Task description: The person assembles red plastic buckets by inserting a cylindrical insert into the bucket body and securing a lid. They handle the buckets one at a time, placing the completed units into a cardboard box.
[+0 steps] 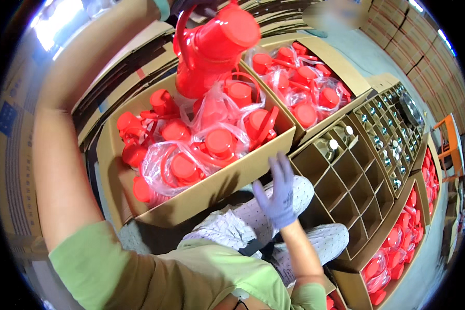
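Observation:
My left hand [200, 7], in a dark glove at the top edge, grips a red thermos jug [212, 46] by its upper part. The jug hangs tilted over the far side of an open cardboard box [217, 191]; most of the fingers are hidden behind it. Several more red thermos jugs [175, 130] with caps and handles fill that box, some wrapped in clear plastic bags [157, 163]. My right hand [280, 199], in a pale purple glove, is held above my knee beside the box's near wall. Its fingers are spread and hold nothing.
Right of my knees stands a divided carton [341, 181] with a few glass liners [326, 147]. Past it, another divided carton [392, 134] holds several liners. More jug boxes stand behind [336, 44] and at the lower right [356, 289]. An orange stool [449, 144] is farther right.

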`<state>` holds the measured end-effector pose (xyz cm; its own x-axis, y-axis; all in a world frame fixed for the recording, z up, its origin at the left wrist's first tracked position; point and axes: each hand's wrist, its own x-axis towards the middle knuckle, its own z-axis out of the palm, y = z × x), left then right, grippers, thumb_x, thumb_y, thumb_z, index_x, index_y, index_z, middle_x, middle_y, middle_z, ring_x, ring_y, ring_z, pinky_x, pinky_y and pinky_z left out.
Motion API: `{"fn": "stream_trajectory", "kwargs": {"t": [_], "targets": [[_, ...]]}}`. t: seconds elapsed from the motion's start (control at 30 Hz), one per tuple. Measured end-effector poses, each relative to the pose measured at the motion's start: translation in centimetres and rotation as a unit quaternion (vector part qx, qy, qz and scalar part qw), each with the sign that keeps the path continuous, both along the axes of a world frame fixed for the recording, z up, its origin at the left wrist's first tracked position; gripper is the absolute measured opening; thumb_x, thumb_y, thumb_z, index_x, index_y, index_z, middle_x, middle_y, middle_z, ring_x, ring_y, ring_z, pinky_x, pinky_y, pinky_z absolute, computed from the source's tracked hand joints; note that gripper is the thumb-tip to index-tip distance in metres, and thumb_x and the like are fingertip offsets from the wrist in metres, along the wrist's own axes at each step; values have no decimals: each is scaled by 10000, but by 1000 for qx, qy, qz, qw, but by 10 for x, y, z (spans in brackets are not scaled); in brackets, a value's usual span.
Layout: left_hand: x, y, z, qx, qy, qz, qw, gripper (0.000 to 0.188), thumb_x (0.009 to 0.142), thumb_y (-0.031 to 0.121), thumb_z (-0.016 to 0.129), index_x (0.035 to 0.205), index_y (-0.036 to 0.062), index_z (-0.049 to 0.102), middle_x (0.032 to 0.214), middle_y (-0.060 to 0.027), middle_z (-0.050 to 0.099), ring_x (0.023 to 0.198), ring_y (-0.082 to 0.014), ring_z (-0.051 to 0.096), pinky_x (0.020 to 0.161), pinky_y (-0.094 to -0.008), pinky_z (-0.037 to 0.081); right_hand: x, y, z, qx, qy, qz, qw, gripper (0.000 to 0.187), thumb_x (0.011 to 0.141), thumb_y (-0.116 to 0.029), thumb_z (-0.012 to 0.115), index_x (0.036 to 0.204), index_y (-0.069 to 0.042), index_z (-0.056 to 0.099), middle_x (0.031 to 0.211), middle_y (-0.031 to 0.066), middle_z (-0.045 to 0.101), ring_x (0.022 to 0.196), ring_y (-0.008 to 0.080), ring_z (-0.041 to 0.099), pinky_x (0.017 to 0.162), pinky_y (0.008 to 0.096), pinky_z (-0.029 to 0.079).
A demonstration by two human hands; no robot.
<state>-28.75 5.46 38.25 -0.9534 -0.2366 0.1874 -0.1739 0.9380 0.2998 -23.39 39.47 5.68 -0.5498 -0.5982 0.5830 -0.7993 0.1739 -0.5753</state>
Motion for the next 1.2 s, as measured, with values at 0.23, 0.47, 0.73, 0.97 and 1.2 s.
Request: {"fn": "stream_trajectory", "kwargs": {"t": [0.23,0.47,0.73,0.97,1.2], "targets": [[41,173,88,107,-107,-145,978,419,748,-46,538,1163,-38,596,853,-114,636,700,-148,609,583,-266,530,-44,15,200,-239,244,-14,940,862,748,-282,817,1449,-10,396,1487,174,408,1394,314,367,1152,444,290],[56,328,75,-32,-189,-356,915,324,785,18,557,1098,-55,596,842,-103,618,710,-165,596,616,-300,520,-17,148,261,28,282,-7,959,713,668,-214,851,1294,9,592,1319,172,593,1263,335,537,1076,440,404],[-21,399,-43,178,-174,-493,834,389,778,30,585,1166,1,579,879,-85,613,727,-168,619,592,-327,531,29,268,284,236,214,11,948,760,677,-361,801,1286,40,588,1346,237,561,1304,435,477,1099,528,324],[-58,324,-170,43,-421,-353,834,444,846,191,652,1270,94,563,1069,-83,666,967,-172,635,800,-429,550,76,340,237,130,134,-91,978,677,611,-101,704,1271,-24,571,1345,210,569,1331,433,446,1113,517,319],[15,327,-253,624,-241,-305,678,569,868,174,581,1399,1,469,1193,-85,626,1150,-133,552,1058,-278,379,119,347,196,47,127,-201,970,664,629,-66,624,1286,-24,538,1379,252,506,1336,448,430,1127,520,293]]}}
